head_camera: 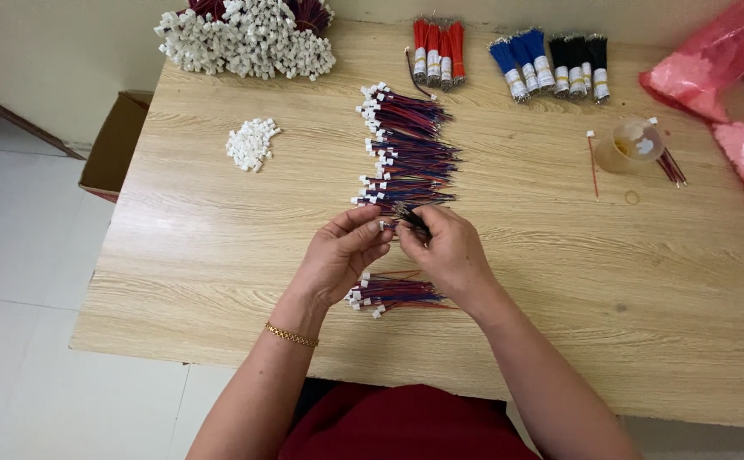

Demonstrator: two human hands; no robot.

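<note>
Left hand (342,251) pinching small white plastic connector (383,226); right hand (444,247) gripping thin dark wires (412,219), meeting mid wooden table (559,255). Finished red-blue harness pile (393,292) lying near front edge; open tabletop stretching right.

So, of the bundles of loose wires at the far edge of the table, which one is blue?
The blue bundles are the middle group, between the red bundles on their left and the black bundles on their right.

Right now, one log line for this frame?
left hand: pinching white connector | right hand: holding wires | finished harnesses: beyond hands | loose connectors: on table
</note>
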